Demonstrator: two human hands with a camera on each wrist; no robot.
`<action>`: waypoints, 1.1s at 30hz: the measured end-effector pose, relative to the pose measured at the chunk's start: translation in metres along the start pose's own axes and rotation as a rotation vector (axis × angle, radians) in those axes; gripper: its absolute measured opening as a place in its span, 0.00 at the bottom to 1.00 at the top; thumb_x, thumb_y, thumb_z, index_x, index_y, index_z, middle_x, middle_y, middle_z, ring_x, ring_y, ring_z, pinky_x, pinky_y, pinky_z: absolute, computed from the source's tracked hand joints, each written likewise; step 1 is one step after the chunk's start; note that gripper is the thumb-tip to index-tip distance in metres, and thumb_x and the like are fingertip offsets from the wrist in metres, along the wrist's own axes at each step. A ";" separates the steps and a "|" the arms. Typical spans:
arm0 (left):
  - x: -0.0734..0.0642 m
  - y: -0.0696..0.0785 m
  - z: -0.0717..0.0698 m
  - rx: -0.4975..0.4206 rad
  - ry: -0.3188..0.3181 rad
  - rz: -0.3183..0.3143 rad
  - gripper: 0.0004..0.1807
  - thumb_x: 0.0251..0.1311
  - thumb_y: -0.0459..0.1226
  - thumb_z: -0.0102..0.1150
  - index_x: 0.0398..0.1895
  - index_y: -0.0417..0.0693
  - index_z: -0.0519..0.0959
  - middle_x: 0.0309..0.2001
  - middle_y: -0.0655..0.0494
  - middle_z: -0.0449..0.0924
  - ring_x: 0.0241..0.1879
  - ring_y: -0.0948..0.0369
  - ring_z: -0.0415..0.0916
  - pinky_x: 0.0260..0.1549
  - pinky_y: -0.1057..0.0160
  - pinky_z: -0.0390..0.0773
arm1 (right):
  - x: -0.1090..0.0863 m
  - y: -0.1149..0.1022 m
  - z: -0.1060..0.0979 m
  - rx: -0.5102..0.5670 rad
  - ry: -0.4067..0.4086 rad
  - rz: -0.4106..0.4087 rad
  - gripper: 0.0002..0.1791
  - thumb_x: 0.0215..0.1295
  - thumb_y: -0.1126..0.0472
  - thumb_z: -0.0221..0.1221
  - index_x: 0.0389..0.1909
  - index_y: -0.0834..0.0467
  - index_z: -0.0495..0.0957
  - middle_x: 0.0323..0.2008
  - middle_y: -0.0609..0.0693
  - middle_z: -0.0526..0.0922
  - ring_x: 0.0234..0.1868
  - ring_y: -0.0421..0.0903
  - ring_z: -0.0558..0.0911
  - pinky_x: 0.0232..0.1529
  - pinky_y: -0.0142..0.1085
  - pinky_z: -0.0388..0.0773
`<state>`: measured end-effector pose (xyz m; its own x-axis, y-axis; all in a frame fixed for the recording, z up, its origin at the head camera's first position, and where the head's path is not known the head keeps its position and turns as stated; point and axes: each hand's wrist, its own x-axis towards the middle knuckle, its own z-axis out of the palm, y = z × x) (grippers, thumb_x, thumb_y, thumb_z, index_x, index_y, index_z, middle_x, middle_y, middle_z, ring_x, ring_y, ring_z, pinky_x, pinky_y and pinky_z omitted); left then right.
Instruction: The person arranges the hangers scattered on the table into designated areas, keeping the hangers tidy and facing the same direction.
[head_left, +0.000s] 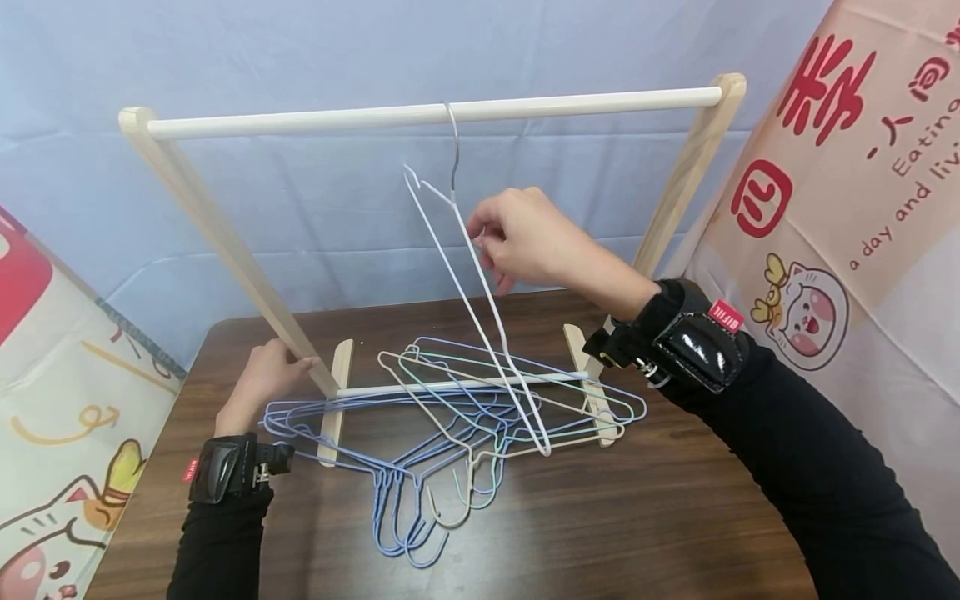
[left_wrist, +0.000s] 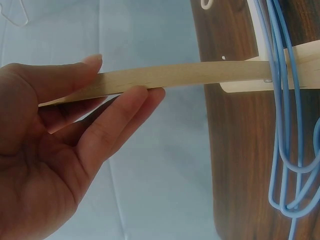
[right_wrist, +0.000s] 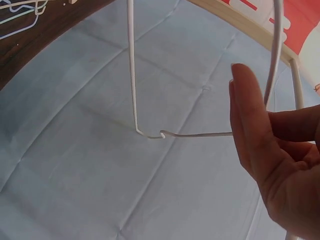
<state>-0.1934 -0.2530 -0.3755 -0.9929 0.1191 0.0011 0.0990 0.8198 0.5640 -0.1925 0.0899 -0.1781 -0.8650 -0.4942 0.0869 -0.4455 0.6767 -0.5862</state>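
A white hanger [head_left: 491, 308] hangs by its metal hook from the top rod [head_left: 300, 122] of a wooden rack, tilted steeply with one end low. My right hand [head_left: 525, 237] is beside its upper arm, fingers loosely bent and close to the wire; whether they touch it cannot be told. In the right wrist view, the hand [right_wrist: 280, 150] hides the hanger's neck. My left hand [head_left: 270, 379] holds the rack's left post [head_left: 225, 229] low down. The left wrist view shows the thumb on one side of the post [left_wrist: 180, 75] and fingers on the other.
Several blue hangers [head_left: 397, 467] lie piled across the rack's lower rod [head_left: 555, 379], with a cream hanger [head_left: 471, 467] among them. Wooden feet [head_left: 341, 367] stand on the brown table [head_left: 600, 517]. A pale blue cloth [head_left: 337, 50] covers the background, with printed cloths [head_left: 862, 208] at both sides.
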 end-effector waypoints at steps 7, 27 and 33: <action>-0.001 0.000 0.000 0.002 0.007 0.003 0.16 0.60 0.34 0.54 0.43 0.26 0.73 0.36 0.30 0.77 0.28 0.49 0.77 0.22 0.59 0.71 | -0.001 0.002 0.002 -0.063 0.010 -0.021 0.12 0.58 0.74 0.43 0.33 0.66 0.76 0.21 0.55 0.78 0.17 0.44 0.80 0.21 0.32 0.76; -0.001 0.000 0.000 0.019 0.004 0.010 0.17 0.60 0.35 0.54 0.43 0.25 0.73 0.34 0.31 0.77 0.27 0.49 0.76 0.22 0.59 0.70 | -0.006 0.038 0.013 -0.260 -0.174 -0.009 0.05 0.57 0.71 0.53 0.31 0.63 0.77 0.23 0.52 0.78 0.22 0.45 0.77 0.32 0.37 0.73; -0.001 0.000 0.000 0.014 0.000 0.005 0.16 0.59 0.35 0.54 0.42 0.25 0.73 0.34 0.31 0.77 0.25 0.52 0.75 0.21 0.60 0.69 | -0.007 0.059 0.025 -0.278 -0.210 -0.018 0.03 0.54 0.71 0.56 0.29 0.63 0.77 0.22 0.51 0.75 0.28 0.47 0.75 0.33 0.39 0.71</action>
<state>-0.1924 -0.2532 -0.3753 -0.9924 0.1227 0.0040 0.1045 0.8273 0.5520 -0.2069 0.1198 -0.2334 -0.8029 -0.5894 -0.0889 -0.5313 0.7753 -0.3415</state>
